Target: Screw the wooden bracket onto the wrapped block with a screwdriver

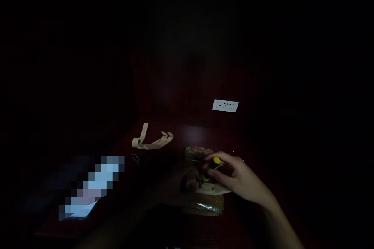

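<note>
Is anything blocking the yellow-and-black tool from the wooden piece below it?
Nothing visible is. The right hand holds the yellow-and-black tool, its lower end pointing down toward the wooden piece. Its tip is too dark to show whether they touch. The left hand is beside it, in shadow.

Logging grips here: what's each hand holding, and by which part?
Right hand: the yellow-and-black tool, by its handle. Left hand: too dark to tell.
</note>
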`<control>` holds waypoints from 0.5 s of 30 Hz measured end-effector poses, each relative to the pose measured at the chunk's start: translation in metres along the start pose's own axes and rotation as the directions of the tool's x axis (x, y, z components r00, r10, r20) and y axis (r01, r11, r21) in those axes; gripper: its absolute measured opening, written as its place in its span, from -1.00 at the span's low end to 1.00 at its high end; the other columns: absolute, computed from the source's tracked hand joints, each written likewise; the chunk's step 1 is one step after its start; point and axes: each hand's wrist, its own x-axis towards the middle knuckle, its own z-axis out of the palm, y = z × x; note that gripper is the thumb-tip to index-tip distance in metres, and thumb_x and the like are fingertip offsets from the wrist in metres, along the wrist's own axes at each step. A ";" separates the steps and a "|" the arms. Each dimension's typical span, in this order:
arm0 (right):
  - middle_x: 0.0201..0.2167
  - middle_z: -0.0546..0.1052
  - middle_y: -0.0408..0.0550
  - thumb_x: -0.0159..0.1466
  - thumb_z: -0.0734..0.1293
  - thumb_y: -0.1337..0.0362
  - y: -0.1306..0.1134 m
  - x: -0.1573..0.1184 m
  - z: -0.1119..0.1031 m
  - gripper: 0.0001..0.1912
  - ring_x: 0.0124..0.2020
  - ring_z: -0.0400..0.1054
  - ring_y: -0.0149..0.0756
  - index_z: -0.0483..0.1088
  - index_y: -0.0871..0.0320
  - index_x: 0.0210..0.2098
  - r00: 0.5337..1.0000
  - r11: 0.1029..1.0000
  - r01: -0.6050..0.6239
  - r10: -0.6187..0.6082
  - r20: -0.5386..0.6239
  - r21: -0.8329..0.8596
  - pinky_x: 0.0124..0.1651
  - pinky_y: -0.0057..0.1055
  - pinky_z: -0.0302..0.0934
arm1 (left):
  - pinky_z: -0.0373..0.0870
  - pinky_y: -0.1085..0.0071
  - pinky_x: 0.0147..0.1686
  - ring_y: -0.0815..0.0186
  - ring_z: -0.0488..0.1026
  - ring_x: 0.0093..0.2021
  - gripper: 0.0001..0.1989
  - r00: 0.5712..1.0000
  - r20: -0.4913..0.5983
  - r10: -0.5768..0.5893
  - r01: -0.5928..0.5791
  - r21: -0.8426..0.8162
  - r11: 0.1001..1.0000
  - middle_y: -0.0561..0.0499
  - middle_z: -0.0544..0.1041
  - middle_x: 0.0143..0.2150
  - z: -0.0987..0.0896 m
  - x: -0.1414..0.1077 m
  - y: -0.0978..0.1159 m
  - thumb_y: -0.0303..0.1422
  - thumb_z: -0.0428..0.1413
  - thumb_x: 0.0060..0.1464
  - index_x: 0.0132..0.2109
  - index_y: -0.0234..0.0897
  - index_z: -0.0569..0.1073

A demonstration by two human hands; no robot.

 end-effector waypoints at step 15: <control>-0.13 0.52 0.08 0.13 0.41 0.11 0.035 -0.029 -0.005 -0.58 -0.21 0.44 -0.28 0.29 0.18 -0.11 0.846 0.881 0.080 0.188 -0.500 0.466 -0.20 -0.38 0.35 | 0.36 0.32 -0.08 0.28 0.41 -0.12 -0.65 0.961 -0.071 -0.267 0.248 -0.207 0.946 -0.03 0.48 -0.13 -0.007 -0.026 0.012 -0.19 0.09 0.07 -0.04 -0.27 0.36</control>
